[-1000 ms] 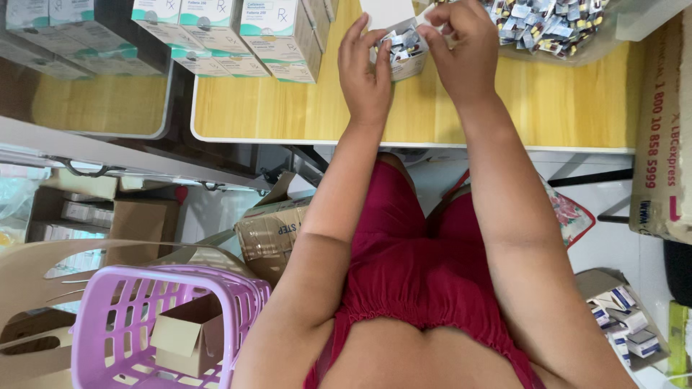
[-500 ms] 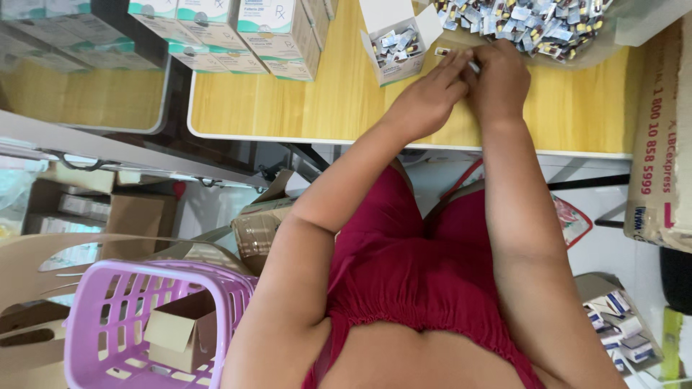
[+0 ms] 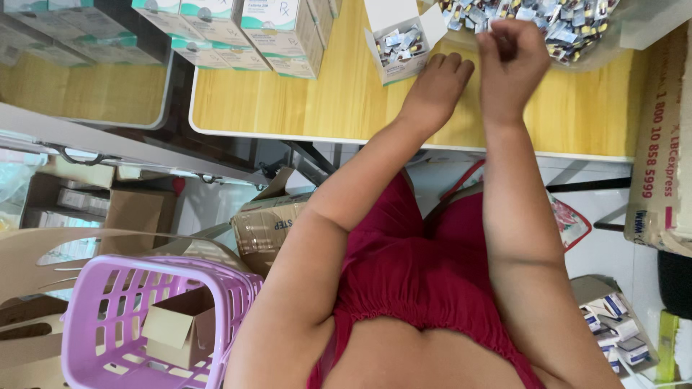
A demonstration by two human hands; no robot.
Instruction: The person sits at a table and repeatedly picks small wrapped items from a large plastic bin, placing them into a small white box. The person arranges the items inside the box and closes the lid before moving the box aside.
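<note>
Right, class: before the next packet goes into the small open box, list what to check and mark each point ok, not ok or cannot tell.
1. Small white box open, flaps up: ok.
2. Room left in the box: cannot tell, packets already inside.
3. Left hand resting on the table beside the box: ok.
4. Right hand pinching a packet: cannot tell, fingers closed.
5. Packet pile within reach: ok.
</note>
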